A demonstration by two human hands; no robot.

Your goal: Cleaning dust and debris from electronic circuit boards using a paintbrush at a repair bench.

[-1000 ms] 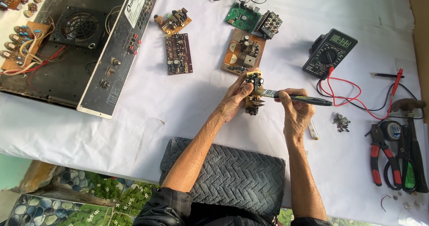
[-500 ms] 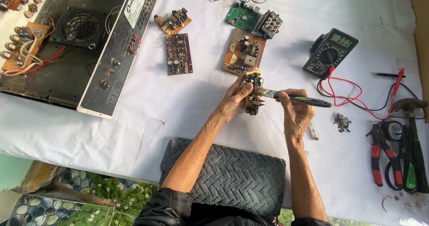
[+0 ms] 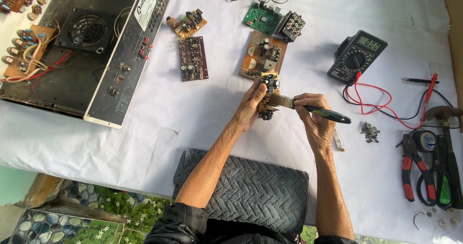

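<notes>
A: What's the left hand [image 3: 251, 106] got?
B: Fingers wrapped round a small circuit board [image 3: 268, 95], held upright at table centre.
A: And the right hand [image 3: 313, 116]?
B: Closed on a brush [image 3: 308, 110], bristles touching the board from 3 o'clock; multimeter [image 3: 357, 55] at 1 o'clock.

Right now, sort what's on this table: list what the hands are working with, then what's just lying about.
In hand:
- left hand holds a small circuit board
- right hand holds a dark-handled tool, its tip at the board

Lying about:
- multimeter with red and black leads
- pliers
- loose screws
- open amplifier chassis
- other circuit boards
- grey mat
</notes>
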